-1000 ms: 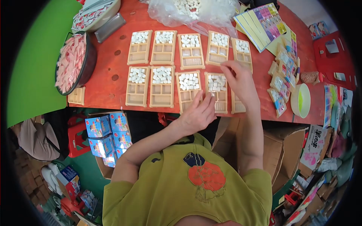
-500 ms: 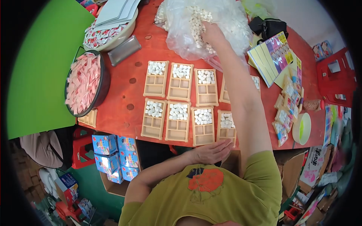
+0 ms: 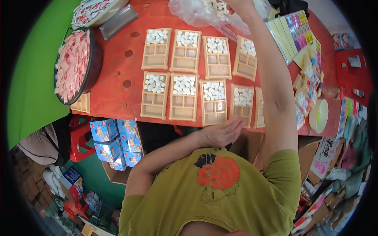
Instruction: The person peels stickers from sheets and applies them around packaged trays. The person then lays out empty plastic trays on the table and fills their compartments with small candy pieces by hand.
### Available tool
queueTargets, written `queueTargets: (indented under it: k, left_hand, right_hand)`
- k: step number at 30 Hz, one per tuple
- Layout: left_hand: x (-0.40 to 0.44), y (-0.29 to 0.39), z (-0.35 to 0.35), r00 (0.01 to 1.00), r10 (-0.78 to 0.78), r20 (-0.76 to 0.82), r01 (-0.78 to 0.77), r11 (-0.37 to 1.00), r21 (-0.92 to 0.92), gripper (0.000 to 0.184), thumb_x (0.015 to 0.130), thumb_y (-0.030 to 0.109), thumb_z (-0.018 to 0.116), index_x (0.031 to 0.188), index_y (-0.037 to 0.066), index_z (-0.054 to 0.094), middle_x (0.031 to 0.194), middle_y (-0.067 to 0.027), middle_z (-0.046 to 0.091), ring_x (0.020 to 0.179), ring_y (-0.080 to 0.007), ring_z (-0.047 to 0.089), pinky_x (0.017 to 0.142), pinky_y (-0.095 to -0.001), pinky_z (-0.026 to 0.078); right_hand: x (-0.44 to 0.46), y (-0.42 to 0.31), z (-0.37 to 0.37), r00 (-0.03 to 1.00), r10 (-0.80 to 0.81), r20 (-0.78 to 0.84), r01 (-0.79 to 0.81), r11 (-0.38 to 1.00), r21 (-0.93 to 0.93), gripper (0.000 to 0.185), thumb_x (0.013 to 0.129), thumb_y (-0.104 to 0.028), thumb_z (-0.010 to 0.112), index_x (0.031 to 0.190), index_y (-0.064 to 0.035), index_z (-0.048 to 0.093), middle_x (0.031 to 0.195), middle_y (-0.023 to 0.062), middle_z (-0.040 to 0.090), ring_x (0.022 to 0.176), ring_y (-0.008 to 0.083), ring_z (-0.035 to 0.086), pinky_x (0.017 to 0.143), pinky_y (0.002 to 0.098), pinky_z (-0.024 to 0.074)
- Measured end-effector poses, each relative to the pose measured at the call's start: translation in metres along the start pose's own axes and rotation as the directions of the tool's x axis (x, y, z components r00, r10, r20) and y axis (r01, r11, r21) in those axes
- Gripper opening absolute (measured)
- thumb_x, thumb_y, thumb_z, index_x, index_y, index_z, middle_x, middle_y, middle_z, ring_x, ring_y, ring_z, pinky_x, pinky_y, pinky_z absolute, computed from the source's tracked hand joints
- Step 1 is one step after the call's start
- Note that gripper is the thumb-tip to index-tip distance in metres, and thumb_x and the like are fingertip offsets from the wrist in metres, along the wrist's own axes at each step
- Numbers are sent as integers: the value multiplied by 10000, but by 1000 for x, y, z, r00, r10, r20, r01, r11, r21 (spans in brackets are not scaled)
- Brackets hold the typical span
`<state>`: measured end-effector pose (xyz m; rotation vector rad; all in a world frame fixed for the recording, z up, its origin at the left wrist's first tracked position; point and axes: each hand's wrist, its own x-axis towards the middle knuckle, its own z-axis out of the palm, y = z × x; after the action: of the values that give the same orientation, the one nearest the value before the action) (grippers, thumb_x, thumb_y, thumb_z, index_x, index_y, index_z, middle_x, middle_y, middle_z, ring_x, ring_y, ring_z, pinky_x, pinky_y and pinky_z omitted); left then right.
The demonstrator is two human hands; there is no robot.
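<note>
My right hand (image 3: pixel 239 5) is at the top edge of the view, partly cut off, over the near side of a clear bag (image 3: pixel 189 13) of small white pieces (image 3: pixel 215 8). Its fingers are curled; what they hold is hidden. My left hand (image 3: pixel 222 133) is at the table's front edge, below a compartment tray (image 3: pixel 241 111), with its fingers pressed together; any contents cannot be made out. Two rows of beige trays (image 3: pixel 183 64) lie on the table, white pieces in their far compartments. My right forearm hides part of the right side.
A dark basket (image 3: pixel 94 63) of pink packets stands left, beside a metal tin (image 3: pixel 119 21). Printed sheets (image 3: pixel 289 35), filled packs (image 3: pixel 305 98) and a pale bowl (image 3: pixel 318 115) are at right. Blue boxes (image 3: pixel 106 151) sit in a carton below the table.
From the trays, my right hand went forward into the bag and now shows slightly right of its earlier spot there. My left hand drew back from a tray to the front edge. The view shifted.
</note>
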<state>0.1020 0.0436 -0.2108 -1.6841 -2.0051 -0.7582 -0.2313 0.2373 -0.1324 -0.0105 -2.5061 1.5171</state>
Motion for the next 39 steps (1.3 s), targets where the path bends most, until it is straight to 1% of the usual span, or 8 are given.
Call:
queueTargets:
  k: [3,5,7,13,15,23,28,39]
  left_hand:
    - [1,0,-5,1000,21,15,-21,1000,-7,384,821,144,565,1121,-78,656,1270,-206,635,1263,-348,586,1110,-451,449]
    - [1,2,-5,998,-29,47,29,1000,0,333,854,141,604,1114,-60,659,1276,-209,635,1263,-352,584,1115,-473,441]
    - [2,4,-3,999,-23,41,22,1000,13,323,861,165,625,1095,-52,668,1271,-206,637,1256,-344,586,1136,-468,421]
    - [5,12,-2,993,-113,31,114,993,-26,308,843,143,736,1091,-26,672,1287,-213,633,1280,-365,567,1118,-506,433]
    - [6,13,-4,990,-134,38,135,990,-26,329,827,141,750,1101,-24,673,1287,-201,635,1289,-358,563,1119,-509,433]
    - [5,15,-3,991,-127,47,126,992,27,279,858,163,707,1082,-1,680,1277,-188,646,1293,-343,561,1155,-504,391]
    - [7,17,-2,993,-107,45,105,994,44,310,833,163,749,1095,7,691,1280,-168,649,1282,-334,581,1121,-521,409]
    - [7,10,-3,995,-86,57,83,995,47,293,867,192,730,1084,1,685,1261,-172,659,1270,-328,588,1102,-503,418]
  right_hand:
    - [-64,-7,-48,995,89,53,-93,992,85,379,851,-169,704,1158,52,672,710,135,674,545,185,630,485,329,497]
    - [-130,-27,-83,980,184,71,-178,981,-82,219,911,-188,684,1052,-21,697,662,49,634,549,141,588,546,297,476]
    - [-191,-20,-108,970,233,66,-231,972,-31,227,925,-215,715,1010,-7,678,610,-46,516,505,19,451,492,207,363]
    - [-310,7,-133,907,420,35,-419,907,-27,161,928,-131,698,1034,-13,673,748,-4,580,651,74,556,602,238,458]
    - [-321,8,-127,990,136,40,-112,925,-364,193,907,-94,694,1079,-13,661,906,39,613,752,122,585,687,265,491]
    - [-332,-3,-131,983,165,-74,-179,951,-252,182,904,-46,674,1081,-4,665,1027,85,631,801,151,614,740,289,515]
    - [-336,18,-136,1000,-18,20,25,910,-414,141,924,-42,655,1052,13,672,996,90,642,803,166,630,735,293,508]
    - [-290,11,-166,967,251,43,-210,881,-425,149,926,-56,631,1033,34,681,909,116,691,804,200,642,752,315,505]
